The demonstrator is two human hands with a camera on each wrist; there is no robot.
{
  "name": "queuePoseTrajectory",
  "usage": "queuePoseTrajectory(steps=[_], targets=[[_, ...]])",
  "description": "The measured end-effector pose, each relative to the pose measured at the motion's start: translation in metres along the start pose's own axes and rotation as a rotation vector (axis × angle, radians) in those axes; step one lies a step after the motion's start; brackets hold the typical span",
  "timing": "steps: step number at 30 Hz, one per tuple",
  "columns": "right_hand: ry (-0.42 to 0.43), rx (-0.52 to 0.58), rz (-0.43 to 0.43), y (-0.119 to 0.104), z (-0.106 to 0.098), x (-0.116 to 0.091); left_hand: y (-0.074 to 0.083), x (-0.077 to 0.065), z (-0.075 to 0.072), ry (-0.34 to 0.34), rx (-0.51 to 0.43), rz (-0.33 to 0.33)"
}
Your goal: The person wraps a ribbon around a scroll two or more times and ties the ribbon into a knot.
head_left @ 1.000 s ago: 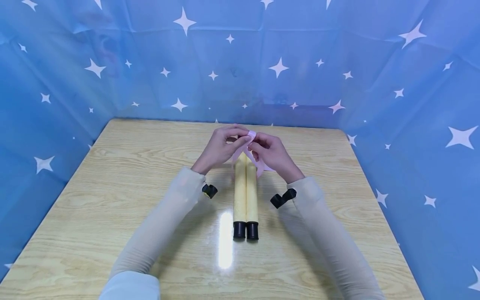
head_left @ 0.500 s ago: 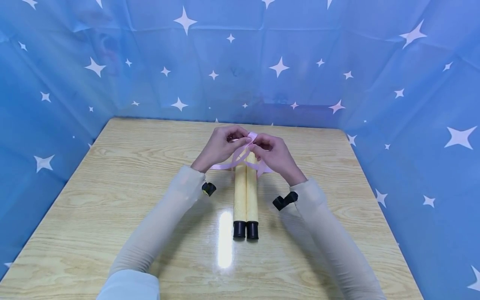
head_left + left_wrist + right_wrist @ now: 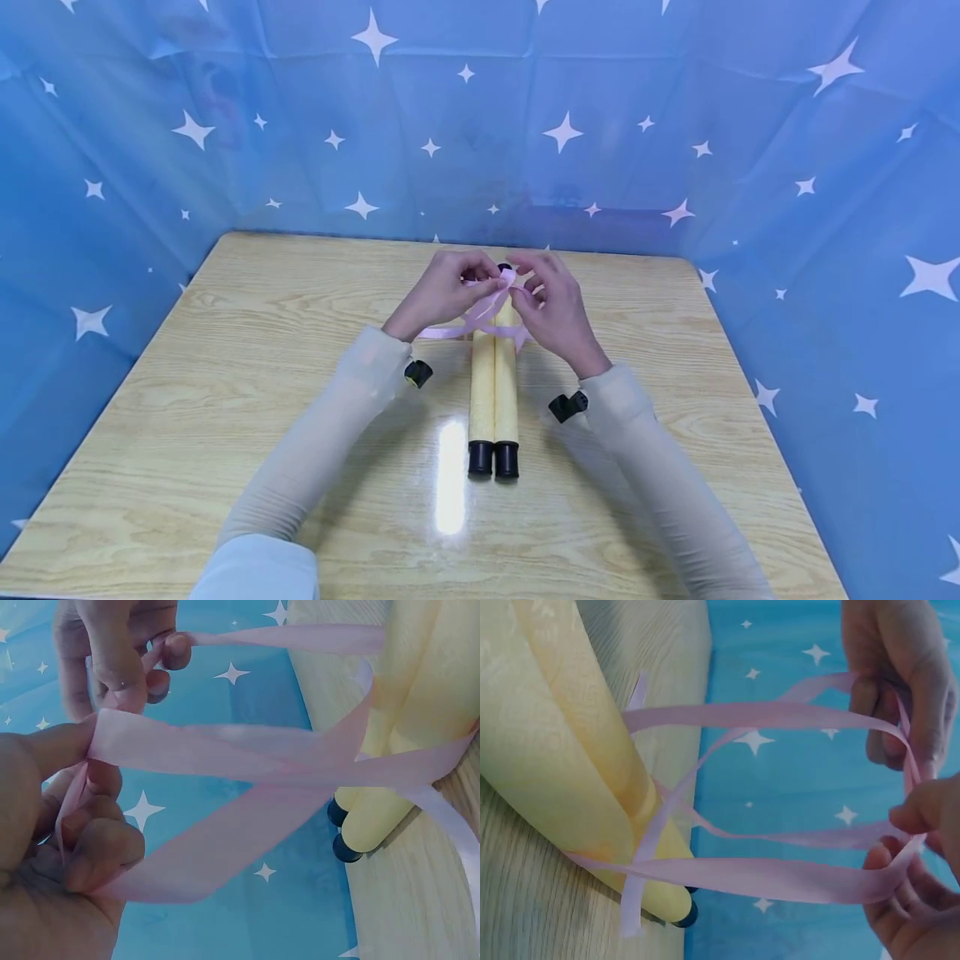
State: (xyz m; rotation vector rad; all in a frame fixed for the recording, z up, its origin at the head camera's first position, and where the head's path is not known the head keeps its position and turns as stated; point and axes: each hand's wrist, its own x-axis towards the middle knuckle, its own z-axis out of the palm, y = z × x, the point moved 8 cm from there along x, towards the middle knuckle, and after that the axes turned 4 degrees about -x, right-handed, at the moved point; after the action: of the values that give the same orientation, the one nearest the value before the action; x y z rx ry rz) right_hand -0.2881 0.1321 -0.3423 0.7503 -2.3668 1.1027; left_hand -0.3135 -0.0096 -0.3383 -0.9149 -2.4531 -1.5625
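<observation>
Two yellow scrolls [image 3: 482,383] with black end caps lie side by side, pointing away from me. A pink ribbon [image 3: 217,754] runs across them and rises in loops towards both hands. My left hand [image 3: 450,287] pinches a ribbon loop between thumb and fingers above the far half of the scrolls. Opposite it, my right hand [image 3: 553,304] pinches another stretch of ribbon, its upper fingers raised. Taut strands run from the scrolls to the fingers in the right wrist view, where the right hand [image 3: 915,877] is below the left. Any knot is hard to make out.
The scrolls rest on a light wood-grain table [image 3: 300,500] with a bright reflection left of them. Blue cloth [image 3: 465,108] with white stars hangs around the back and sides. A loose ribbon strand lies left of the scrolls.
A ribbon strand has come into view left of the scrolls. My right hand has lifted its fingers, and a far black cap now shows. My left hand keeps nearly the same place.
</observation>
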Motion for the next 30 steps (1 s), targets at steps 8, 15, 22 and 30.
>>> queuePoseTrajectory(steps=[8, 15, 22, 30], targets=[[-0.244, 0.076, 0.111, 0.008, 0.015, -0.005, -0.002, -0.002, -0.004, -0.036, 0.035, -0.029], [-0.333, 0.329, 0.28, 0.021, 0.025, -0.014, -0.012, -0.007, -0.007, -0.046, -0.071, -0.102], [-0.25, 0.454, 0.329, 0.026, 0.03, -0.019, -0.016, -0.01, 0.0, -0.053, -0.109, -0.101], [-0.18, 0.608, 0.242, 0.023, 0.029, -0.021, -0.019, -0.011, 0.0, -0.057, -0.104, -0.113]])
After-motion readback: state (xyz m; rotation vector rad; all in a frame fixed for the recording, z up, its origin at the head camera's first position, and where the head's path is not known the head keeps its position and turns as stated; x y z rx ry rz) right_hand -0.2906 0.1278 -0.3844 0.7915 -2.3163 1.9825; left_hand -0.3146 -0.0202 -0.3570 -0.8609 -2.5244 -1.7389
